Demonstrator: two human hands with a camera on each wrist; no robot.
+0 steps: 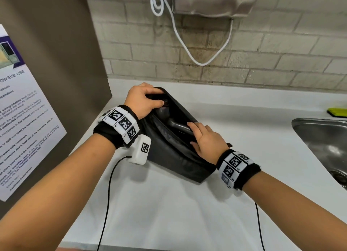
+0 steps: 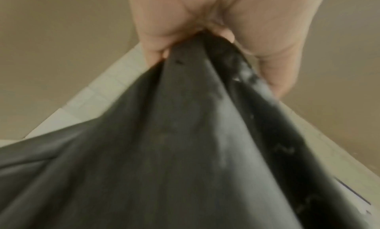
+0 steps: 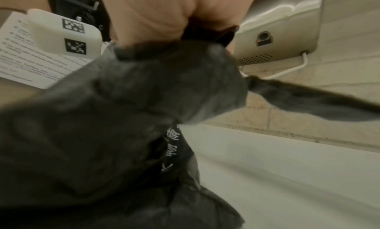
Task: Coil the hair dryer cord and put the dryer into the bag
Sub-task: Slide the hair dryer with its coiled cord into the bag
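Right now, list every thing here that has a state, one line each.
bag: open, mouth held apart, lying on the counter
hair dryer: inside the bag
left hand: grips the bag's far rim
right hand: grips the near rim
sink: looks dry

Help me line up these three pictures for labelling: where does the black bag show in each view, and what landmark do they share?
Head: the black bag lies mid-frame on the white counter, both hands at its opening.
Left wrist: the bag fills the lower frame, its edge pinched by the left hand.
Right wrist: the bag fills the lower left, under the right hand.
Shared landmark: the counter, seen in all three.
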